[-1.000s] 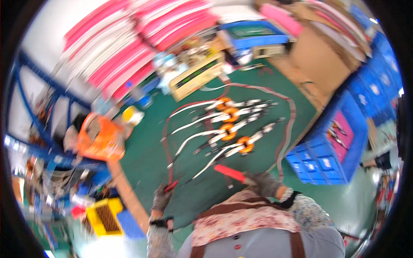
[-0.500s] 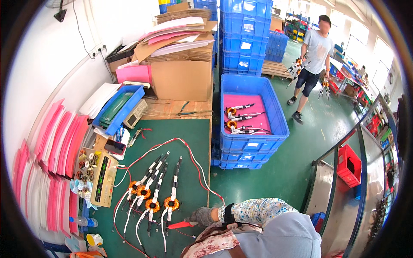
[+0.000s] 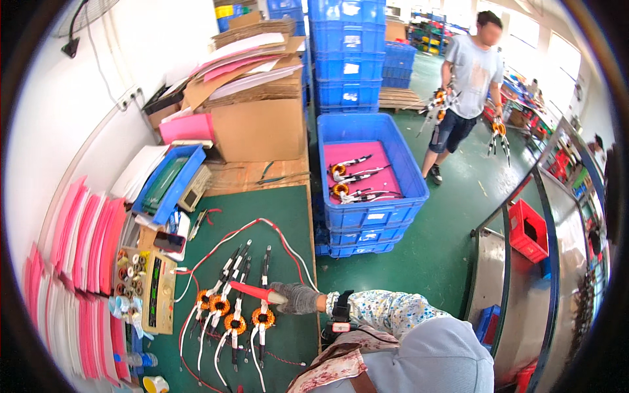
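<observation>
My right hand (image 3: 298, 299), in a grey glove, is closed around a long red test clip (image 3: 252, 291) at the bench's right side. The clip points left, over the black-sleeved leads of several ring coils. Four-armed detail is hard to separate, but the rightmost orange-wound ring coil (image 3: 263, 318) lies just below the clip, white and black leads running up and down from it. Another ring coil (image 3: 234, 323) lies beside it on the left. A red and white cable (image 3: 262, 220) loops from the bench meter (image 3: 158, 293) round towards my right wrist. My left hand is out of view.
A blue crate (image 3: 373, 208) with ring coils on pink sheet stands right of the green bench mat (image 3: 275, 203). Stacked cardboard (image 3: 259, 131) rises behind. A person (image 3: 470, 78) carrying coils walks on the right, near a metal rack (image 3: 491, 275). A bottle (image 3: 137, 359) stands at left.
My right hand has moved up and left with the red test clip, from beside the coils' lower leads to over their upper leads. The person has come closer. The view has shifted slightly.
</observation>
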Demonstrator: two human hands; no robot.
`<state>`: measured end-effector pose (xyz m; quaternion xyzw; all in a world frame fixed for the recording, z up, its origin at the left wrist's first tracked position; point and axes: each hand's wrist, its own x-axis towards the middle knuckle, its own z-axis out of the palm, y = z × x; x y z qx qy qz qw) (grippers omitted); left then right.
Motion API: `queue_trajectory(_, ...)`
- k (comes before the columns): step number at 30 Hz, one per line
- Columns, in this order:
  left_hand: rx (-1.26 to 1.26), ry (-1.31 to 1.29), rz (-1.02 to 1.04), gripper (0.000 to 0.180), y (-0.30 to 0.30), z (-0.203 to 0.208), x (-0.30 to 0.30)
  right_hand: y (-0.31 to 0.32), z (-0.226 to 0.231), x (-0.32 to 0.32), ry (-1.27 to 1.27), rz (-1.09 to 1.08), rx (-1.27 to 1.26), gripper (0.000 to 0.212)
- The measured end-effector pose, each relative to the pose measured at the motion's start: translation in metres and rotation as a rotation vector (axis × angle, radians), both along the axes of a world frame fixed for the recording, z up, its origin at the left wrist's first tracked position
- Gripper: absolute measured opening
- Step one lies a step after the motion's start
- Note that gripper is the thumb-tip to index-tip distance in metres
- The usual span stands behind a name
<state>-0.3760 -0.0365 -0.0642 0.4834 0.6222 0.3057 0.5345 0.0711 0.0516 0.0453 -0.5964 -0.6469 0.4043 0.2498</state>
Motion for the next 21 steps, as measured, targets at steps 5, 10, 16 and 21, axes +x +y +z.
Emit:
queue_trajectory(5,0.199,0.038,-0.21,0.036,0.08,-0.041,0.024,-0.008,-0.015,0.004,-0.01,-0.061,0.094,0.046)
queue_trajectory(10,0.367,0.08,-0.252,0.028,0.091,-0.082,0.027,-0.014,-0.011,-0.002,-0.075,0.053,-0.065,0.052)
queue_trajectory(16,0.096,0.535,-0.116,0.028,-0.02,0.009,0.025,-0.062,0.023,0.025,-0.396,0.147,0.092,0.041)
queue_trajectory(21,0.244,0.444,0.079,0.03,-0.09,0.041,0.004,-0.087,0.046,-0.013,-0.439,0.535,-0.107,0.045)
